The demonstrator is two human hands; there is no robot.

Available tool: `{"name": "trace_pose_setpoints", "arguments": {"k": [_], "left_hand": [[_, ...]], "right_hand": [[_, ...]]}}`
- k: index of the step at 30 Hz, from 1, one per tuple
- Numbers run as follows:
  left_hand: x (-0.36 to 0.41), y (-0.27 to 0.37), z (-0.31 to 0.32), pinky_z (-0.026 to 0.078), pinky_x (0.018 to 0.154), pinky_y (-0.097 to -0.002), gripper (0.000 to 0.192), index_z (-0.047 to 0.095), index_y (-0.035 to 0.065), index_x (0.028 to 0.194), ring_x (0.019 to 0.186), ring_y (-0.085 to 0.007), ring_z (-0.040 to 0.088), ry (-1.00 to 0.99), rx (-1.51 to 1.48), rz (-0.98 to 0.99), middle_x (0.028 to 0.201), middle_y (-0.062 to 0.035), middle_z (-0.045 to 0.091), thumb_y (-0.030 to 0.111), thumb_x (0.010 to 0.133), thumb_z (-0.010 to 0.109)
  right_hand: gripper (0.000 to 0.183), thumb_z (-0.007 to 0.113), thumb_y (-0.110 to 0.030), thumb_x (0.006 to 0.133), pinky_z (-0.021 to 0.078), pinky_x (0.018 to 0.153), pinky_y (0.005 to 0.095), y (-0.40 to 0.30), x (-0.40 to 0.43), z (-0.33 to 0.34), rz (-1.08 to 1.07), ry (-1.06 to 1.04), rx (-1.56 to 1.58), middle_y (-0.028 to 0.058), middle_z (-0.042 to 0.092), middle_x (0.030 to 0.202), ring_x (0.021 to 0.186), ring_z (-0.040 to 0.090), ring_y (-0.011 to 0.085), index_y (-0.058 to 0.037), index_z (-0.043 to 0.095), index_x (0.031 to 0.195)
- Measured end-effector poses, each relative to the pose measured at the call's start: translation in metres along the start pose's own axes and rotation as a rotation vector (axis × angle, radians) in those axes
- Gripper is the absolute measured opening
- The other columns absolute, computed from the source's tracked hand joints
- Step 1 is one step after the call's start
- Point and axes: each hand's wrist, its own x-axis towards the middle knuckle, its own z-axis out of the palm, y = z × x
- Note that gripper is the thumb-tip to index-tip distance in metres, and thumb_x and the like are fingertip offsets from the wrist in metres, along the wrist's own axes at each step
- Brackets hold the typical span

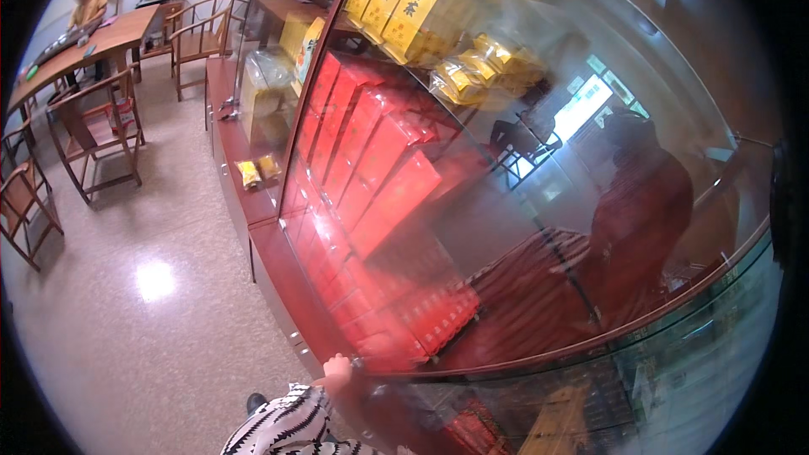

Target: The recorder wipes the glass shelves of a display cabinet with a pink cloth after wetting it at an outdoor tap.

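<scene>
My left hand (338,371) is at the lower front corner of a glass-fronted display cabinet (273,265). Its fingers are curled against the dark red wooden ledge, close to a small metal fitting; whether they grip the edge cannot be told. A black-and-white patterned sleeve (284,417) runs up to it from below. My right hand is out of view. Behind the glass, tall red boxes (379,202) lean in a row, and flat red packs (436,322) lie at the bottom. Yellow tea bags (404,6) and smaller wrapped yellow packs (486,66) fill the shelf above.
Two small yellow packets (251,174) appear on the cabinet's side ledge, one perhaps a reflection. Wooden armchairs (95,133) surround a long wooden table (120,28), where another person (88,6) sits. Reflections in the glass blur the cabinet's right part. My dark shoe (255,402) stands beside the cabinet.
</scene>
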Motion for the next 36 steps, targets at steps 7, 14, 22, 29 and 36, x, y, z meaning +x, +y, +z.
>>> {"name": "trace_pose_setpoints", "arguments": {"k": [7,14,22,29,36], "left_hand": [[-0.001,-0.007,-0.001,0.051,0.078,-0.0398,0.022,0.067,0.0088,0.093,0.094,-0.0269,0.063,0.044,-0.023,-0.093,0.106,-0.0105,0.059,0.016,0.084,0.049],[0.004,-0.029,0.004,0.05,0.076,-0.0376,0.021,0.068,0.0081,0.09,0.097,-0.024,0.059,0.089,-0.118,-0.062,0.102,-0.0072,0.059,0.016,0.084,0.049],[0.009,-0.045,0.008,0.044,0.078,-0.0374,0.019,0.068,0.0107,0.087,0.098,-0.0214,0.054,0.208,0.106,0.195,0.097,-0.0025,0.061,0.016,0.078,0.053],[-0.007,-0.062,0.014,0.04,0.079,-0.0369,0.021,0.067,0.0126,0.093,0.1,-0.0197,0.051,0.19,0.173,0.223,0.099,-0.001,0.058,0.016,0.083,0.048],[-0.036,-0.09,0.005,0.039,0.081,-0.036,0.023,0.067,0.0118,0.095,0.101,-0.0196,0.051,0.184,0.183,0.222,0.1,-0.0018,0.059,0.016,0.082,0.049]], "right_hand": [[0.049,0.067,-0.025,0.075,0.0451,0.086,0.0349,-0.013,-0.024,0.017,-0.052,0.053,-0.002,0.0123,0.058,0.113,0.103,0.057,0.026,-0.0078,0.052,0.118],[0.046,0.068,-0.027,0.075,0.0461,0.084,0.0339,-0.036,-0.015,0.028,-0.137,0.102,-0.023,0.0108,0.059,0.112,0.101,0.058,0.0242,-0.0092,0.054,0.116],[0.043,0.068,-0.028,0.075,0.0473,0.082,0.0326,-0.04,-0.048,0.04,-0.179,0.147,0.0,0.0092,0.059,0.111,0.099,0.059,0.0222,-0.0109,0.056,0.113],[0.041,0.068,-0.029,0.075,0.0483,0.08,0.0315,-0.082,-0.09,0.041,-0.243,0.194,0.021,0.0078,0.06,0.11,0.098,0.06,0.0203,-0.0124,0.058,0.111],[0.068,0.071,-0.027,0.072,0.0474,0.082,0.036,-0.162,-0.091,0.014,-0.05,0.315,0.252,0.0178,0.061,0.105,0.096,0.061,0.0281,-0.0065,0.04,0.129]]}}
